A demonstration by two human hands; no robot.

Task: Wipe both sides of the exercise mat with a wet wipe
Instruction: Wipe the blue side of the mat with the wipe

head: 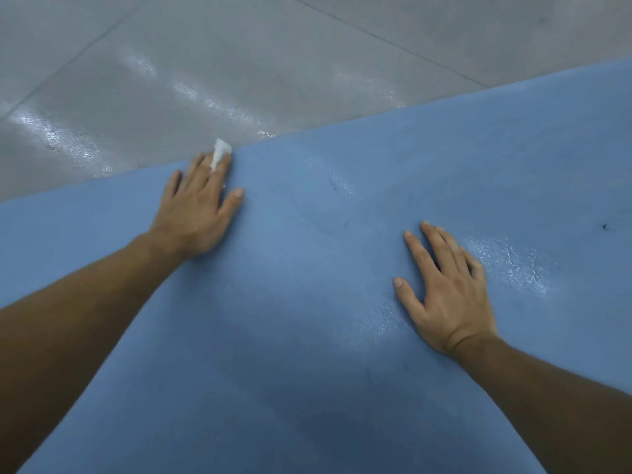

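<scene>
since the wet wipe point(220, 150) sits under my left hand point(198, 206), that is the hand the next stroke depends on. its fingers lie straight and close together, pressed flat on the exercise mat point(307, 319), with the thumb held out to the side. a white tuft of the wipe pokes up between two fingers, right at the mat's far edge. whether those fingers nip it or merely press on it, i cannot tell. my right hand point(448, 295) holds nothing: palm down on the mat, fingers straight and nearly together, thumb spread wide. it is nearer to me than the left and well apart from it.

the mat lies beneath both palms, its long axis running crosswise from the left hand past the right and out of view on both sides. beyond the left fingertips there is only grey floor point(171, 63), so i judge the wipe has no mat ahead of it. the surface to cover lies back toward my wrist and sideways toward the right hand, where a wet sheen point(506, 265) shows just past the knuckles. i would drag along the long axis, with the right hand as anchor.
</scene>
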